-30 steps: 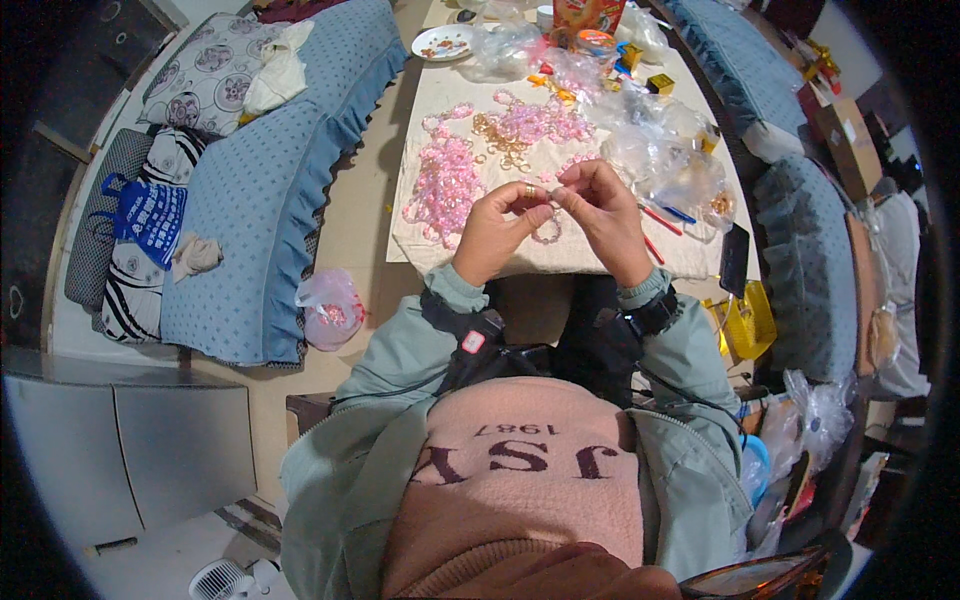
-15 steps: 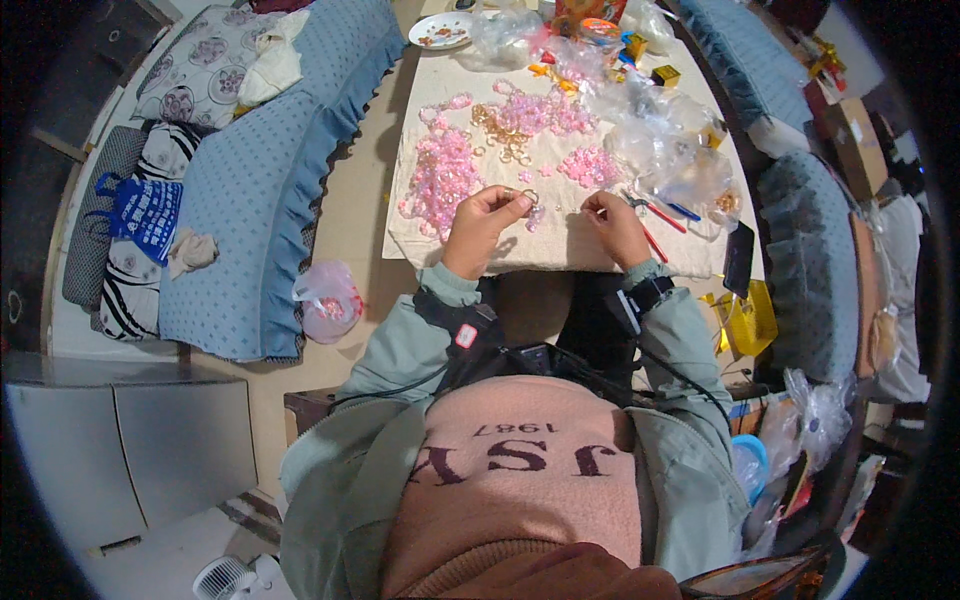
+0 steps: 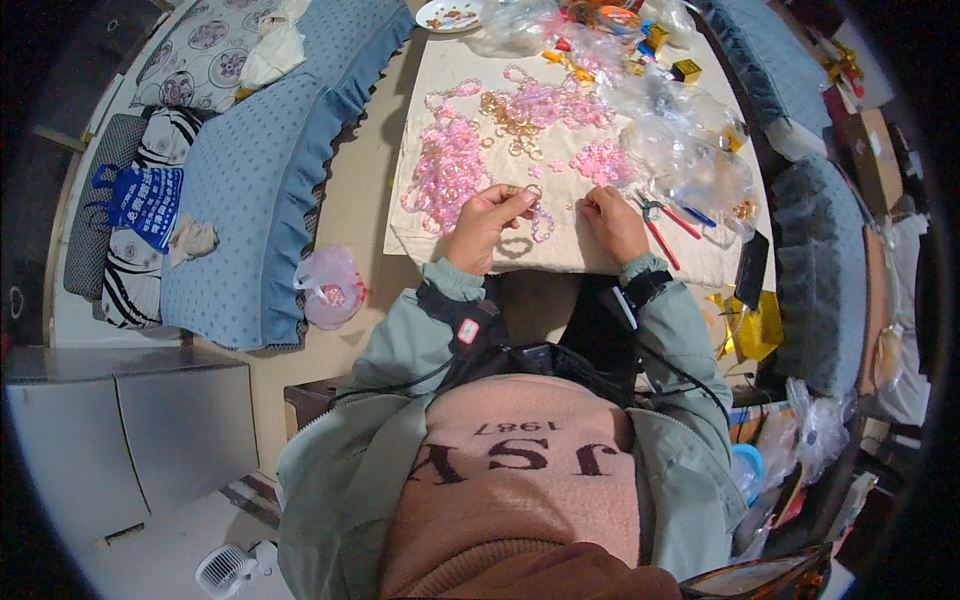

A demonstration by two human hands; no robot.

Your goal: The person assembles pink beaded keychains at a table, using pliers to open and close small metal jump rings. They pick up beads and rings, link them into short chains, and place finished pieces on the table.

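My left hand (image 3: 482,228) pinches a gold-coloured ring (image 3: 534,190) between thumb and forefinger. From the ring hangs a small loop of pink and purple beads (image 3: 543,226), just over the table's near edge. To the right, my right hand (image 3: 616,228) is closed with its fingertips together, low over the cloth; whatever it may hold is too small to make out. A heap of pink beaded loops (image 3: 440,172) lies left of my left hand. Gold rings (image 3: 512,122) lie beyond the hands, and a pile of pink beads (image 3: 603,160) sits beyond my right hand.
Red-handled pliers (image 3: 660,238) and a blue pen-like tool (image 3: 700,216) lie right of my right hand, near a dark phone (image 3: 751,270). Clear plastic bags (image 3: 690,150) crowd the table's right side. A white plate (image 3: 448,16) stands at the far end.
The bead loop hangs more fully in view below the ring in my left hand. My right fingers have drawn closer together. The whole view has shifted slightly.
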